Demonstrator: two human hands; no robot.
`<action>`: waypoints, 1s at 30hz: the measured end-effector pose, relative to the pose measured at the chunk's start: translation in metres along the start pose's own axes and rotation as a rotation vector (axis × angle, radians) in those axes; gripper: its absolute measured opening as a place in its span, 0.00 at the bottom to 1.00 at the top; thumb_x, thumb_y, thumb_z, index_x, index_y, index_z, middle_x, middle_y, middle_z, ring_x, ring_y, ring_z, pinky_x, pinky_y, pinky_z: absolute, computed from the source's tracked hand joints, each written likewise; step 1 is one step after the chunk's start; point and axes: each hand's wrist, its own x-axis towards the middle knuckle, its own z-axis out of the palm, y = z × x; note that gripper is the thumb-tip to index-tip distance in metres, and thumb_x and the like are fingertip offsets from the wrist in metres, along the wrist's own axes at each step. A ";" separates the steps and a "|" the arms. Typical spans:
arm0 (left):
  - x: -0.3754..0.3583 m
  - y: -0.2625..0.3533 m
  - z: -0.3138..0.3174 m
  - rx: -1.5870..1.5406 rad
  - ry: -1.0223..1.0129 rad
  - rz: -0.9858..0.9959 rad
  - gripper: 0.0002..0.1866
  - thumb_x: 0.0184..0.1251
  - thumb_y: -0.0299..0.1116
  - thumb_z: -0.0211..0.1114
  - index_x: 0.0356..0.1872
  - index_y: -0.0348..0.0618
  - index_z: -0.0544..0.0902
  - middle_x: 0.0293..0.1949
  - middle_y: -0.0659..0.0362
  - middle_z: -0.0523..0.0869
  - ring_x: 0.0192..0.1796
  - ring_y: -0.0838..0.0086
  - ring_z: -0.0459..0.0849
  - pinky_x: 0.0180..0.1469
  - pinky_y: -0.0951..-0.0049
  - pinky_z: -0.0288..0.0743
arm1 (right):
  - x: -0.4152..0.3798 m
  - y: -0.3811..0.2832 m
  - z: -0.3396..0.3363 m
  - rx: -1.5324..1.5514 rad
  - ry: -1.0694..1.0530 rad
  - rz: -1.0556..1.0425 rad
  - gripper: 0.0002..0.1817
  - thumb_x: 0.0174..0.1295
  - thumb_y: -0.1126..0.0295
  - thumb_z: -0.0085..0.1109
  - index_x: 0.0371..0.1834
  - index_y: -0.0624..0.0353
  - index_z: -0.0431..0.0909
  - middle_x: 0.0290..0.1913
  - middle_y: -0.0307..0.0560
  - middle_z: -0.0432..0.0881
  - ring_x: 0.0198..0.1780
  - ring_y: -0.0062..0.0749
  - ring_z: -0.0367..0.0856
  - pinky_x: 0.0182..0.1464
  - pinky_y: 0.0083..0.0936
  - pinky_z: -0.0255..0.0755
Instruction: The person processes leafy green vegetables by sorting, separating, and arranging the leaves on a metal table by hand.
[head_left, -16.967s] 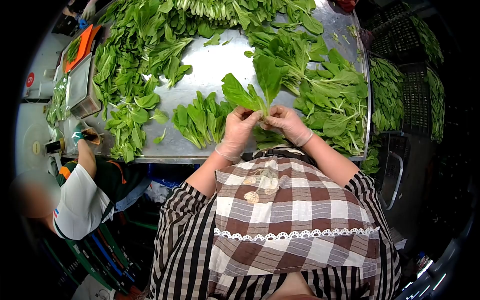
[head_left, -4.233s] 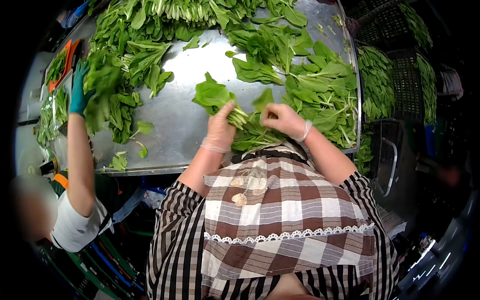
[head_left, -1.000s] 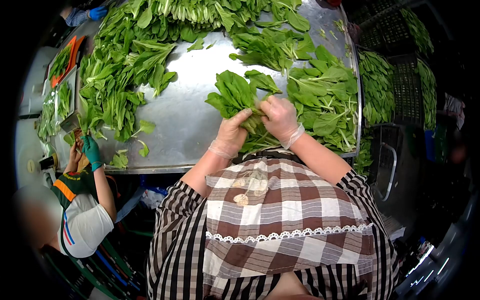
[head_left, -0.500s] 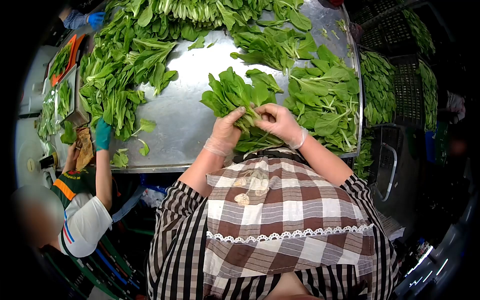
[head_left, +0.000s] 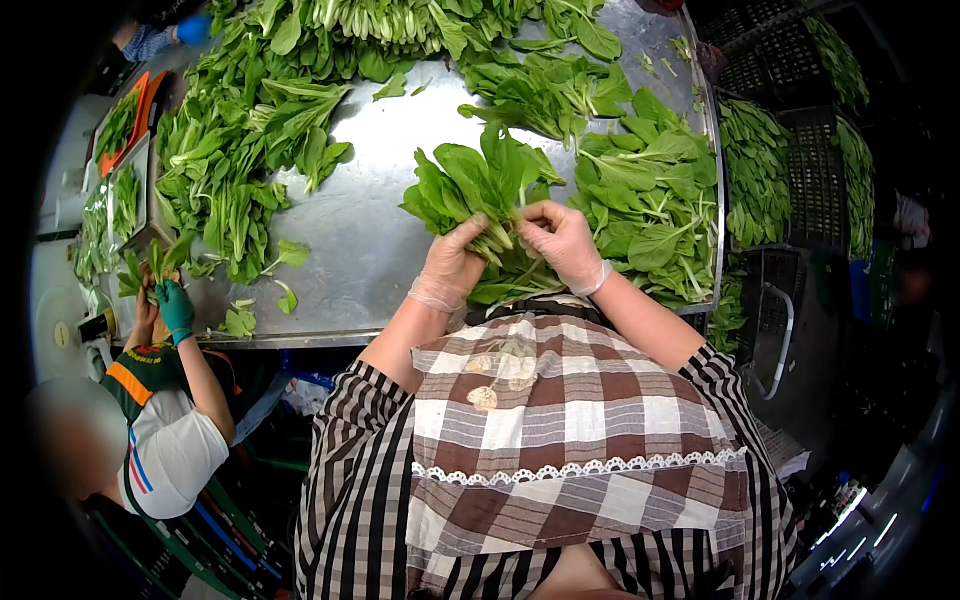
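My left hand (head_left: 452, 262), in a clear thin glove, is closed around the stems of a bunch of leafy greens (head_left: 455, 185) that look like young bok choy. The leaves fan out away from me, above the near side of the metal table (head_left: 370, 230). At the bunch's right side, my right hand (head_left: 562, 245), also gloved, is pinched on a leafy green stalk (head_left: 508, 165); the fingertips partly hide its stem. Beneath and behind my hands lie more loose greens (head_left: 505, 282). A broad pile of greens (head_left: 650, 210) is just right of my right hand.
Large heaps of greens (head_left: 240, 150) cover the table's left and far sides. A co-worker at left holds greens in a teal-gloved hand (head_left: 176, 310). Another person's blue glove (head_left: 194, 30) shows at the far left. Black crates (head_left: 815, 170) with greens stand on the right.
My right fingers have shifted slightly, and a leafy stalk now stands more upright beside the bunch. The co-worker's teal-gloved hand has moved from the heap toward their other hand, with greens between them.
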 end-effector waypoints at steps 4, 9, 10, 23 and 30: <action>0.001 0.001 -0.003 -0.044 0.027 -0.033 0.21 0.68 0.30 0.66 0.60 0.34 0.74 0.54 0.54 0.82 0.57 0.65 0.80 0.63 0.61 0.75 | -0.001 -0.004 0.000 0.012 0.028 0.039 0.10 0.66 0.71 0.65 0.44 0.66 0.79 0.30 0.38 0.81 0.27 0.16 0.75 0.31 0.15 0.70; -0.002 0.001 -0.003 -0.056 0.033 -0.007 0.21 0.69 0.30 0.65 0.60 0.34 0.74 0.54 0.53 0.81 0.56 0.65 0.81 0.62 0.60 0.76 | -0.001 -0.002 -0.002 -0.024 0.043 0.005 0.09 0.65 0.71 0.67 0.42 0.65 0.79 0.30 0.38 0.80 0.27 0.16 0.75 0.31 0.15 0.71; -0.002 0.001 -0.004 -0.061 0.031 -0.007 0.21 0.69 0.30 0.65 0.60 0.34 0.74 0.54 0.52 0.81 0.56 0.65 0.81 0.62 0.60 0.76 | -0.001 0.000 -0.002 -0.038 0.048 -0.006 0.09 0.64 0.71 0.67 0.41 0.65 0.78 0.30 0.38 0.80 0.28 0.16 0.75 0.31 0.15 0.71; -0.005 -0.002 -0.011 -0.043 0.108 -0.055 0.21 0.69 0.30 0.65 0.59 0.32 0.74 0.52 0.53 0.83 0.55 0.65 0.81 0.60 0.61 0.76 | -0.001 0.006 -0.001 0.021 0.072 0.011 0.08 0.60 0.74 0.69 0.36 0.65 0.80 0.28 0.39 0.82 0.28 0.16 0.78 0.31 0.16 0.72; -0.018 0.028 -0.054 0.226 0.223 0.012 0.16 0.66 0.26 0.65 0.54 0.33 0.78 0.46 0.53 0.85 0.47 0.65 0.84 0.51 0.64 0.79 | -0.037 -0.006 -0.068 -0.441 0.441 -0.409 0.07 0.59 0.75 0.70 0.38 0.61 0.82 0.35 0.43 0.85 0.34 0.23 0.81 0.37 0.20 0.78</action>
